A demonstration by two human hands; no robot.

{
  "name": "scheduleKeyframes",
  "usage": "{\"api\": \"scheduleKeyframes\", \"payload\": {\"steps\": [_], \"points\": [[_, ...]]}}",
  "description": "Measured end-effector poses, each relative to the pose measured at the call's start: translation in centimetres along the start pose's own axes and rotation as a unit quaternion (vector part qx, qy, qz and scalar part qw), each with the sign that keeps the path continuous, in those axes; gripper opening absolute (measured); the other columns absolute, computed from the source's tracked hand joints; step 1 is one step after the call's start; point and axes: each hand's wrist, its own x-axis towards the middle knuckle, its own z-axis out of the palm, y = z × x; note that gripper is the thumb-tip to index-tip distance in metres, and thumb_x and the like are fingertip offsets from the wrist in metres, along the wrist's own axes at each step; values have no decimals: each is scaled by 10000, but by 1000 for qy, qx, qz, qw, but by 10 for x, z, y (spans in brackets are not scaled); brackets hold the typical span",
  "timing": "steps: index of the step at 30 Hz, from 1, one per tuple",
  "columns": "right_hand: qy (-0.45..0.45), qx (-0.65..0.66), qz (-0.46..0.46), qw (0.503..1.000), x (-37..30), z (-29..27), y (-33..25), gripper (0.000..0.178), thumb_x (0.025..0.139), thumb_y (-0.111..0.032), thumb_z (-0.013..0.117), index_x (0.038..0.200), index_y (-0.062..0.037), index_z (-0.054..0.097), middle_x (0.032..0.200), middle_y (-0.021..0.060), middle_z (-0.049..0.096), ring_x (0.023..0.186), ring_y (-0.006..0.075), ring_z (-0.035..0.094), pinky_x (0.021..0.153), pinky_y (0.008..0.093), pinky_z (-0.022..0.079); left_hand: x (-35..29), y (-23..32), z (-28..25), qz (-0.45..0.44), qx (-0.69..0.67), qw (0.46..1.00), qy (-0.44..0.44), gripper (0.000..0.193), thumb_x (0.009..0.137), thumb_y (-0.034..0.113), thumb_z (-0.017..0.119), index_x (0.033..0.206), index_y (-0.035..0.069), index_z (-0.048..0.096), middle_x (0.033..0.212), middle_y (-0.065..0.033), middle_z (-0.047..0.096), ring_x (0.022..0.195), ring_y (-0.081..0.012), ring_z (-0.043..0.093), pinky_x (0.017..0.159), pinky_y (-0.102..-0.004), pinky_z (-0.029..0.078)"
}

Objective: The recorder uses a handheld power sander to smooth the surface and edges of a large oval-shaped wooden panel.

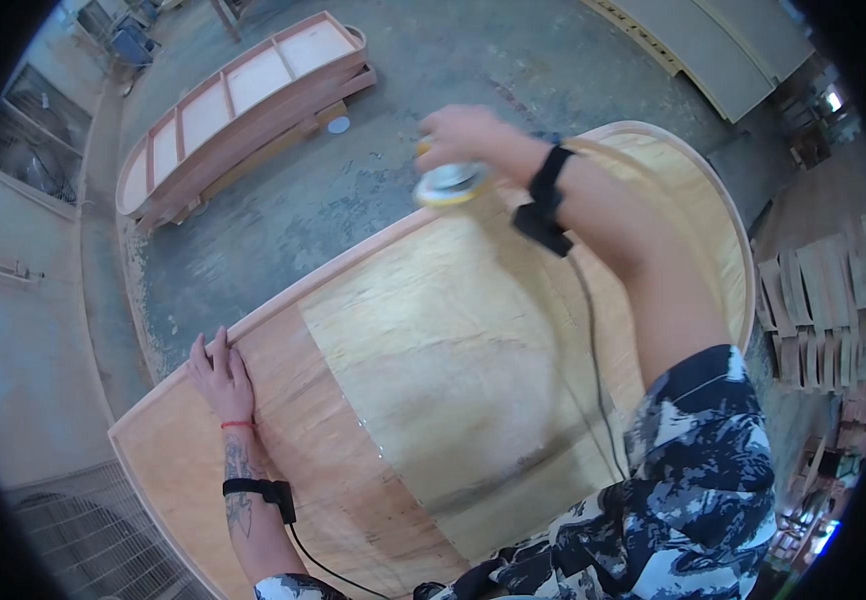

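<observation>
A large wooden panel (293, 420) with a raised, rounded rim lies in front of me, a paler veneer sheet (433, 370) across its middle. My right hand (461, 132), a little blurred, grips a round sander (450, 184) with a yellow-edged disc, at the panel's far rim. Whether the disc touches the wood cannot be made out. My left hand (221, 380) lies flat with fingers stretched out over the far left rim of the panel. Black straps with small devices sit on both forearms, and cables run from them toward me.
Beyond the panel, a stack of similar rimmed wooden frames (243, 105) rests on the floor. Curved wooden pieces (813, 310) are piled at the right. Flat boards (713, 50) lie at the far right, and a wire grille (93, 530) stands at the lower left.
</observation>
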Motion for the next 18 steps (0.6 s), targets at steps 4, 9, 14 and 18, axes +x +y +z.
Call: {"api": "scheduleKeyframes", "payload": {"steps": [4,9,14,18], "points": [[23,-62,116,991,-17,-17,110,578,701,-503,678,1156,-146,687,1128,151,690,1047,331,657,875,440,534,4,3,0,-5,1,1000,0,339,912,161,596,1250,150,619,1309,-171,505,1228,-362,452,1061,-481,327],[50,-93,234,966,-31,-47,175,535,704,-473,682,1135,-156,697,1123,144,693,1051,336,655,871,449,536,10,14,-5,-6,16,1000,16,311,906,171,594,1213,122,590,1236,-153,522,1195,-356,469,1015,-483,351],[2,-72,172,982,1,-22,132,543,642,-465,725,1096,-165,727,1100,120,706,1032,324,660,877,435,535,3,2,-8,-25,26,999,28,269,894,173,591,1160,132,598,1180,-141,519,1188,-345,463,1035,-507,321],[-99,-9,38,994,32,3,67,555,657,-468,681,1050,-80,740,1054,154,718,983,338,675,863,414,541,5,13,-11,-46,-3,999,16,279,885,185,591,1162,153,594,1192,-122,519,1215,-333,449,1073,-533,283]]}}
